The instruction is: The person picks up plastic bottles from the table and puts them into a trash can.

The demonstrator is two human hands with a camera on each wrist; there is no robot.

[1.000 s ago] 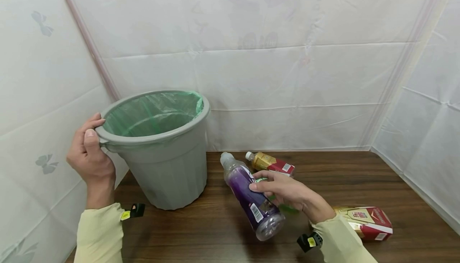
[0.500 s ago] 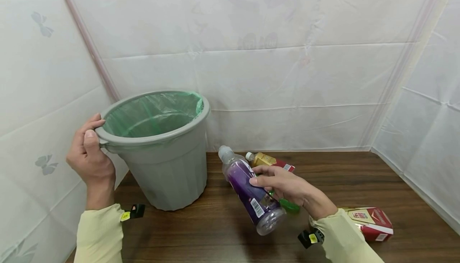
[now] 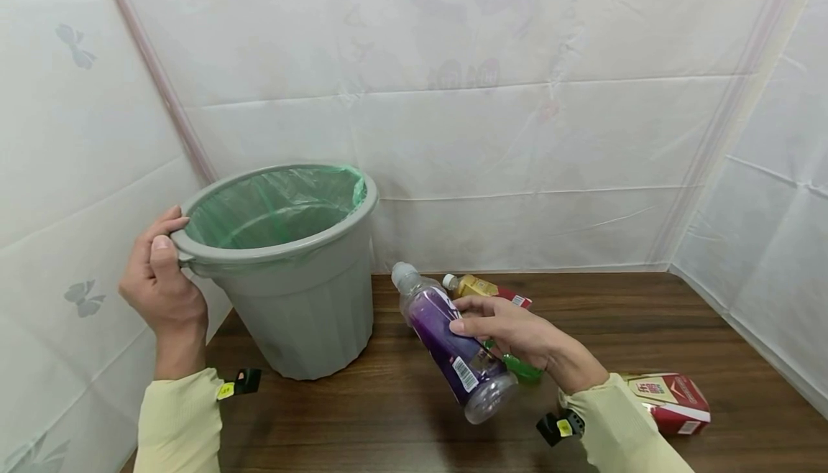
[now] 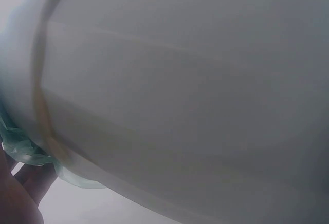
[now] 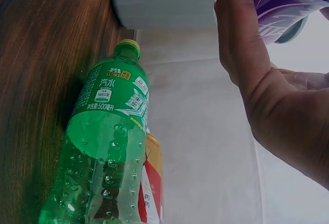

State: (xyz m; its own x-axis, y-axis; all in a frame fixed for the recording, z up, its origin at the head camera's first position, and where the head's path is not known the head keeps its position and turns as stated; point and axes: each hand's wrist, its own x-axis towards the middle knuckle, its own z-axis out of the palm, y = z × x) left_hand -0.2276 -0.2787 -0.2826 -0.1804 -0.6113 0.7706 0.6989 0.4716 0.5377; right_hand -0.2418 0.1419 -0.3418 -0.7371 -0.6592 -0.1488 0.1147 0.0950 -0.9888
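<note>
left hand [image 3: 164,282] grips grey bin [image 3: 304,304] at rim | right hand [image 3: 520,333] holds purple-labelled bottle [image 3: 443,343], tilted | green bottle [image 5: 110,131] nearby

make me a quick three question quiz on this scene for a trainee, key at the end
1. What does the right hand hold?
2. What colour is the cap of the green bottle: A white, B yellow or C red?
3. True or false: the left hand grips the green bottle.

Key:
1. The purple bottle.
2. B, yellow.
3. False: it grips the bin.
</note>
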